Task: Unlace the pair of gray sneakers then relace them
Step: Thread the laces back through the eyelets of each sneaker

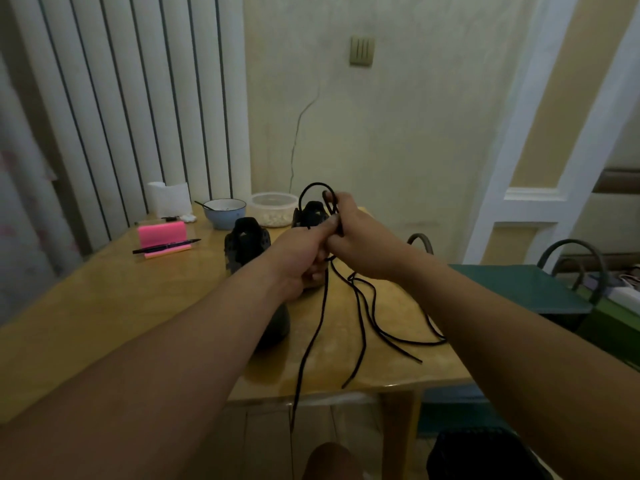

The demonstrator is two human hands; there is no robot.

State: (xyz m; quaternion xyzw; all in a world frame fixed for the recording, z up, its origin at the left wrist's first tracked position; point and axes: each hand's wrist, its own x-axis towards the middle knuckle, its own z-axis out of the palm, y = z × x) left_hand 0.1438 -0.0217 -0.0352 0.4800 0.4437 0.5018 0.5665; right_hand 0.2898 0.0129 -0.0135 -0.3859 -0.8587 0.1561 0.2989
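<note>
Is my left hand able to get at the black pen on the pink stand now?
Probably not yet: the left hand grips the black laces along with the right hand. Once it lets go, only a sneaker stands between it and the pen, likely passable.

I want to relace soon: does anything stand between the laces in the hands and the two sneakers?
Nothing visible does. The left hand and right hand grip the black laces close by the left sneaker and right sneaker; bowl and plastic container stand farther back.
</note>
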